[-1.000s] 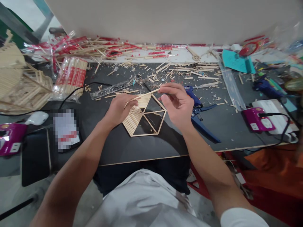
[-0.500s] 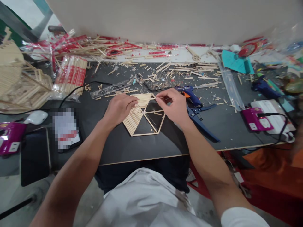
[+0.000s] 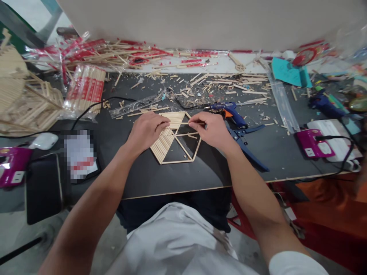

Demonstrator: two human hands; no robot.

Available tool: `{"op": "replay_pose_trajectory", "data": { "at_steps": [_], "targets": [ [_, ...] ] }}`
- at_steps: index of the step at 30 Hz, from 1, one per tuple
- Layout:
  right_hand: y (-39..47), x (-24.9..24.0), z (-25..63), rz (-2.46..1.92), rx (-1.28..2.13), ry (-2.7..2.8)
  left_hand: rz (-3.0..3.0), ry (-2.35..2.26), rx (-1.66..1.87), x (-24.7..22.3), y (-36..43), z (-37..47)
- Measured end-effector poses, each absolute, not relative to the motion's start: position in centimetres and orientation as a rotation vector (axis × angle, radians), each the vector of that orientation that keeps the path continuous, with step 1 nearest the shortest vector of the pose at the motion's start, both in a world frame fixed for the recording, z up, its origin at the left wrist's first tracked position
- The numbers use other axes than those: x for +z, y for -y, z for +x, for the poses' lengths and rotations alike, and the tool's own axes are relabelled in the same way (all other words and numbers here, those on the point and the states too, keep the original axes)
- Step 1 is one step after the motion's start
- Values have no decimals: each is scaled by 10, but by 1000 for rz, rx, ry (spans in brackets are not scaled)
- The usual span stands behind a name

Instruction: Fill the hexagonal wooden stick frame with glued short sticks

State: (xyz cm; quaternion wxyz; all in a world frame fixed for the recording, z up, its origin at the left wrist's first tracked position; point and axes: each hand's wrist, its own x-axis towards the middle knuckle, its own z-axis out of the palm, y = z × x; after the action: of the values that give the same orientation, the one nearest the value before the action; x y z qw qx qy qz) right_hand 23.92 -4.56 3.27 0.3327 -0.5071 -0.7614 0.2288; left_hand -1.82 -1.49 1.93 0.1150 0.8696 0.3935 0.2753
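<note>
Nearest me, past my white shirt, is the bare front of the dark tabletop (image 3: 200,175), with a black phone (image 3: 43,191) lying at the left. Ahead of me the hexagonal stick frame (image 3: 177,162) lies flat on the tabletop, its left part filled with close-set slats. My right hand (image 3: 210,128) is mostly closed, thumb and fingertips pinching a thin wooden stick (image 3: 185,123) above the frame. My left hand (image 3: 149,131) is palm down over the slatted side, fingers curled and drawn together at the stick's other end; I can't tell whether they grip it or only rest on it. Just beside my right forearm lies a blue-handled cutter (image 3: 250,152), and beyond it a blue glue gun (image 3: 236,114) with an orange trigger. Farther left, a clear plastic packet (image 3: 84,89) contains chopsticks in red-and-white wrappers. Beyond my hands are a transparent ruler (image 3: 123,110) and scattered wooden offcuts (image 3: 237,82); at the back, loose chopsticks (image 3: 106,55) lie heaped among red wrappers and clear film.
</note>
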Motion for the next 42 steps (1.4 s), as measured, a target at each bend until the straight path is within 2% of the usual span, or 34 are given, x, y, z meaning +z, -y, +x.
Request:
{"op": "replay_pose_trajectory", "data": {
  "at_steps": [20, 42],
  "targets": [
    [40, 34, 257, -1376, 700, 2119, 2509, -1194, 708, 19, 16, -17],
    [44, 38, 253, -1348, 766, 1953, 2534, -1090, 826, 23, 20, -16]
  ]
}}
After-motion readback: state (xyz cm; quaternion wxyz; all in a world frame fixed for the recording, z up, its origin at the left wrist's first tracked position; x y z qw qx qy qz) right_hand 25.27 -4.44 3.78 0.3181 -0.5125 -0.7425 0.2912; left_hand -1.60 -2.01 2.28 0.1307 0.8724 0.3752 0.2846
